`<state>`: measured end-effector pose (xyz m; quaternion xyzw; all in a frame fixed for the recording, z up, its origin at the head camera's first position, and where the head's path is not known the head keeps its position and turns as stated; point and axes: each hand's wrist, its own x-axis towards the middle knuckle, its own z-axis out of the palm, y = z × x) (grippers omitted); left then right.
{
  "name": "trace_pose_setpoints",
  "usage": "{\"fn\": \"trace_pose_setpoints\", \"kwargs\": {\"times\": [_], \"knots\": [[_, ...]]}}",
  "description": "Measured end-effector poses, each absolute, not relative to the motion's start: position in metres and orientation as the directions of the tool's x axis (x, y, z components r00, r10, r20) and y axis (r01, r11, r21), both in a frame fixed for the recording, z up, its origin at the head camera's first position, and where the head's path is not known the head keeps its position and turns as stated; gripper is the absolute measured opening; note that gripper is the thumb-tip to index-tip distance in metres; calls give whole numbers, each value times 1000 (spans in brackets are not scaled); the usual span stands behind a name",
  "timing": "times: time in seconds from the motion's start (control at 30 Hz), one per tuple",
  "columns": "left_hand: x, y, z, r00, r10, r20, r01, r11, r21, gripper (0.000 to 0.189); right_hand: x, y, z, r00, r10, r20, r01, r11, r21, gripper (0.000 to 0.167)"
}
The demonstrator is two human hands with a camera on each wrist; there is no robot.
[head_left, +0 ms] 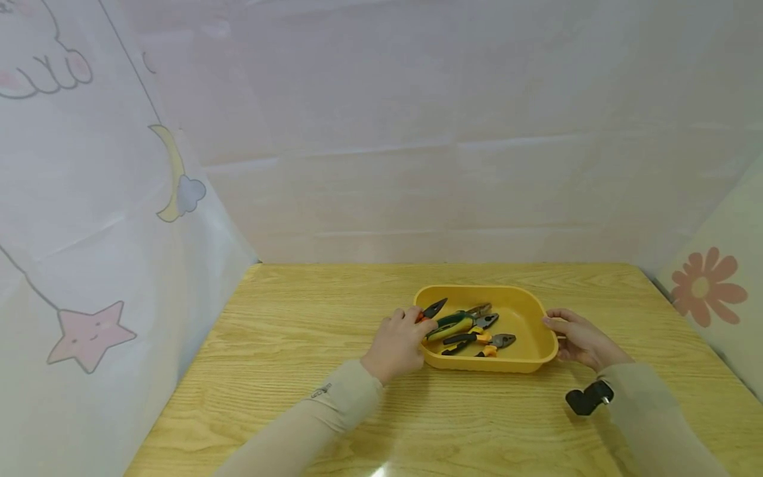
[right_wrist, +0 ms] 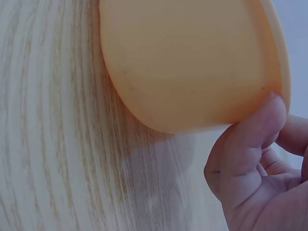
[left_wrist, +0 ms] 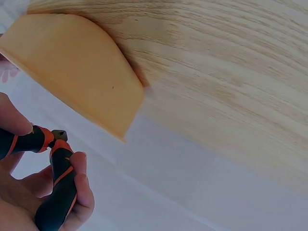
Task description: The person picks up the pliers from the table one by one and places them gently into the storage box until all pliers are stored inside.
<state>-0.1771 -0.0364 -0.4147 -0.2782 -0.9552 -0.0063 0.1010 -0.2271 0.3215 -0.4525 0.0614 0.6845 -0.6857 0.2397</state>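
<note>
A yellow plastic tray (head_left: 524,331) sits on the table with several pliers (head_left: 456,324) in its left half. My left hand (head_left: 399,344) is at the tray's left end and grips pliers with black and orange handles (left_wrist: 61,168); their dark pointed jaws show over the rim in the head view. In the left wrist view the handles are spread apart between thumb and fingers. At the opposite end, my right hand (head_left: 581,338) pinches the tray's rim, the thumb (right_wrist: 262,113) lying against its wall.
The wooden table (head_left: 286,344) extends on both sides of the tray. Behind it hangs a pale sheet (head_left: 381,165), with printed sheets at left and right. A black device (head_left: 590,399) is strapped to the right wrist.
</note>
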Motion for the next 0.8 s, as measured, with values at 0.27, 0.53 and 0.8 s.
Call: {"fn": "trace_pose_setpoints", "kwargs": {"times": [0.27, 0.53, 0.8], "knots": [[-179, -30, -412, -830, 537, 148, 537, 842, -48, 50, -228, 321, -453, -876, -240, -419, 417, 59, -907, 14], [-180, -25, -412, -835, 536, 126, 540, 842, -2, 51, -227, 321, -454, -875, -234, -423, 420, 66, -905, 20], [-183, -21, -409, -820, 556, 138, 559, 829, -20, 46, -227, 320, -453, -876, -237, -420, 417, 68, -906, 20]]}}
